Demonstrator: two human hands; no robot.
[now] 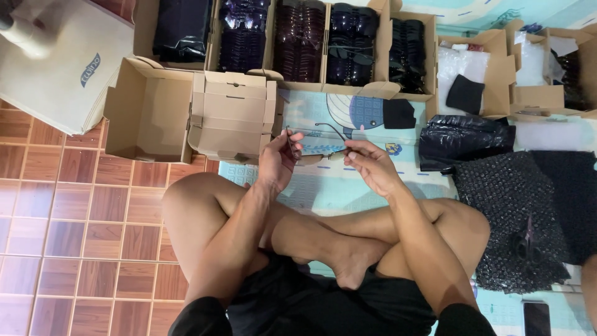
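I sit cross-legged on a play mat and hold a pair of thin wire-framed sunglasses between both hands above my knees. My left hand pinches the left end of the frame with one temple arm sticking up by my fingers. My right hand grips the right end, and the other temple arm curves away over the mat. A small folded cardboard box stands just left of my left hand.
An open empty carton lies left of the small box. Cartons of dark sunglasses line the far edge. Black pouches, black bubble wrap with scissors lie to the right. Tiled floor is at left.
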